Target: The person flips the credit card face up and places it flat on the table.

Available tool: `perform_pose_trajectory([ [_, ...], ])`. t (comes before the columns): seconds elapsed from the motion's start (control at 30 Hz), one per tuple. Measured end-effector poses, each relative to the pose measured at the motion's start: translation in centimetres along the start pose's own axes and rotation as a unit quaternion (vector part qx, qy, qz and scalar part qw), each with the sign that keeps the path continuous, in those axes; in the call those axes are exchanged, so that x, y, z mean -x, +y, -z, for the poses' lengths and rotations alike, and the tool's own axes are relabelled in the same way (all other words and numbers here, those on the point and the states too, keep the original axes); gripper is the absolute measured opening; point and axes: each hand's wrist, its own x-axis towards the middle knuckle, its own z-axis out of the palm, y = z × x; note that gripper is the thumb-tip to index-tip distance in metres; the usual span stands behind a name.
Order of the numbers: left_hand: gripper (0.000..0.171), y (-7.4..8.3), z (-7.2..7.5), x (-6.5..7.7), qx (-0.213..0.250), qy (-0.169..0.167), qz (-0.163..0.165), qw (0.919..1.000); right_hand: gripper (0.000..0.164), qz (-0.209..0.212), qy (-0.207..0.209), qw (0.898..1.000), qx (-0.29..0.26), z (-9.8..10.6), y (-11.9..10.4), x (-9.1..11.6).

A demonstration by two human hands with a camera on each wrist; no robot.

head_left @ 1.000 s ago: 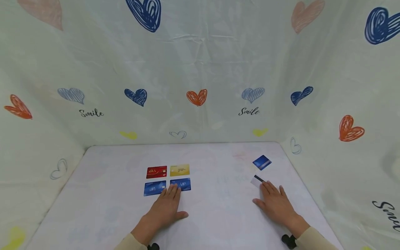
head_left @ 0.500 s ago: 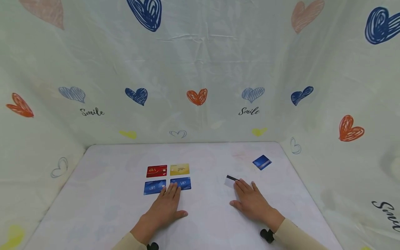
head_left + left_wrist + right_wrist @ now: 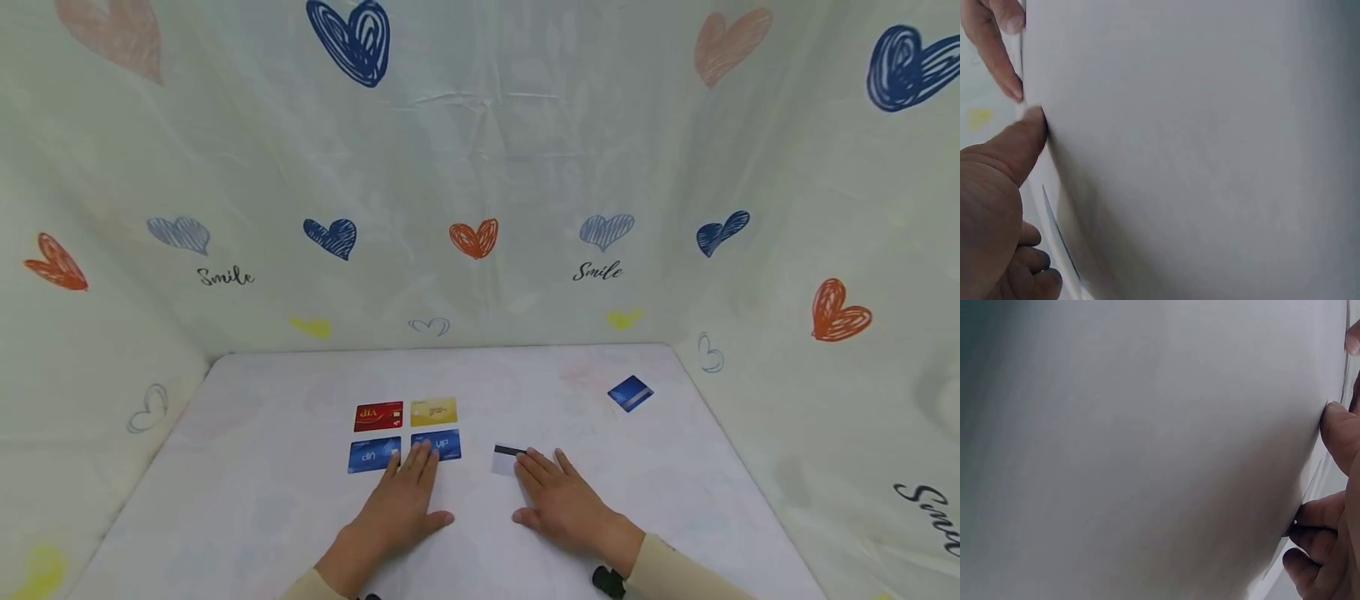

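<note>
A white card with a black stripe [image 3: 504,462] lies on the white table, and the straight fingers of my right hand [image 3: 566,504] press its right part. My left hand [image 3: 393,508] lies flat with its fingertips on the blue VIP card [image 3: 450,445] and at the corner of a second blue VIP card [image 3: 369,456]. Behind these are a red VIP card [image 3: 378,417] and a gold card [image 3: 433,412], making two rows. The right wrist view shows a thin card edge [image 3: 1313,482] by the fingers. Both thumbs point inward, apart from each other.
A dark blue card with a pale stripe [image 3: 630,393] lies turned at an angle near the table's back right. Behind the white table [image 3: 300,375] hangs a pale curtain [image 3: 525,175] printed with hearts and "Smile".
My right hand has slid the striped card leftward across the table, from beneath the dark blue card to just right of the grouped cards. The left hand has stayed in place.
</note>
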Motion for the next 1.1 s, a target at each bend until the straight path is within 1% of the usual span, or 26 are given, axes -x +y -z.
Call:
perform_pose_trajectory([
  [0.1,0.093,1.0,-0.1,0.4,0.000,-0.001,-0.015,0.9999,0.075,0.011,-0.006,1.000,0.011,-0.2,-1.0,-0.2],
  [0.27,0.086,2.9,-0.5,0.8,-0.018,-0.017,-0.072,0.9971,0.073,0.044,-0.008,0.998,0.038,-0.6,-2.7,-0.7],
  [0.37,0.083,3.7,-0.8,0.8,-0.035,-0.027,-0.095,0.9945,0.072,0.068,-0.004,0.996,0.051,-0.6,-3.5,-1.0],
  [0.47,0.081,4.0,-1.1,0.9,-0.044,-0.038,-0.095,0.9938,0.072,0.075,-0.001,0.995,0.058,-0.4,-3.7,-1.0],
  [0.6,0.079,4.1,-1.3,1.0,-0.043,-0.047,-0.084,0.9944,0.073,0.056,-0.008,0.997,0.053,-0.2,-3.0,-0.6],
  [0.7,0.079,4.2,-1.3,1.1,-0.037,-0.053,-0.074,0.9952,0.072,0.046,-0.010,0.998,0.040,-0.2,-2.4,-0.3],
  [0.8,0.077,4.2,-1.0,1.2,-0.033,-0.058,-0.067,0.9956,0.073,0.048,-0.010,0.999,0.023,-0.2,-2.1,-0.1],
  [0.87,0.073,4.2,-0.7,1.1,-0.034,-0.050,-0.069,0.9958,0.072,0.051,-0.013,0.999,0.012,-0.2,-2.0,-0.2],
  [0.9,0.070,4.2,-0.5,1.0,-0.037,-0.038,-0.070,0.9961,0.072,0.051,-0.010,0.999,0.011,-0.2,-2.0,-0.3],
  [0.93,0.067,4.2,-0.4,0.9,-0.039,-0.023,-0.070,0.9966,0.073,0.051,-0.009,0.999,0.012,0.0,-1.9,-0.4],
  [1.0,0.061,4.1,-0.4,0.4,-0.046,0.021,-0.065,0.9966,0.074,0.045,0.002,0.999,0.015,0.3,-1.8,-0.8],
  [1.1,0.063,3.8,-0.4,-0.3,-0.045,0.081,-0.040,0.9949,0.075,0.042,0.039,0.998,0.023,0.6,-1.6,-1.6],
])
